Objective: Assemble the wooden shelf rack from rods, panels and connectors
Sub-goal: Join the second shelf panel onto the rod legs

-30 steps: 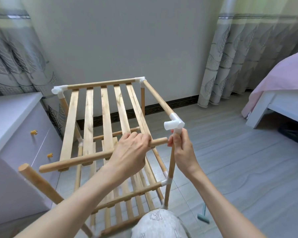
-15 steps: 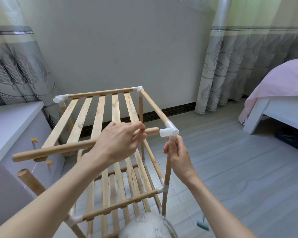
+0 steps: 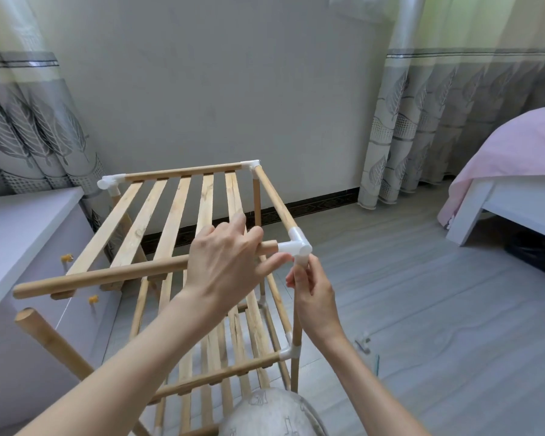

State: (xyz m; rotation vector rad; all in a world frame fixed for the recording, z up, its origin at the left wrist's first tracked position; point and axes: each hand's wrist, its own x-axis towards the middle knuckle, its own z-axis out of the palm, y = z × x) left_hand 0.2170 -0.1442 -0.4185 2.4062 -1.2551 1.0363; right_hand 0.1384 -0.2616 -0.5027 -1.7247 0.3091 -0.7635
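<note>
The wooden rack stands in front of me, its slatted top panel (image 3: 173, 215) lying on the frame. My left hand (image 3: 224, 262) grips the panel's front rod (image 3: 107, 275) near its right end, and that end sits in the white corner connector (image 3: 296, 247). My right hand (image 3: 312, 291) pinches the upright rod just below this connector. The rod's left end hangs free above a bare upright rod (image 3: 44, 335) at the front left. A lower slatted shelf (image 3: 227, 372) is fixed in the frame beneath.
A white cabinet (image 3: 19, 234) with yellow knobs stands close on the left. Curtains hang at both sides of the grey wall, and a bed (image 3: 510, 171) with a pink cover is at the right. A small tool (image 3: 364, 344) lies on the grey floor beside the rack.
My left hand has pushed the front rod to the right, and its end has gone into the white corner connector. The right hand kept its hold under the connector.
</note>
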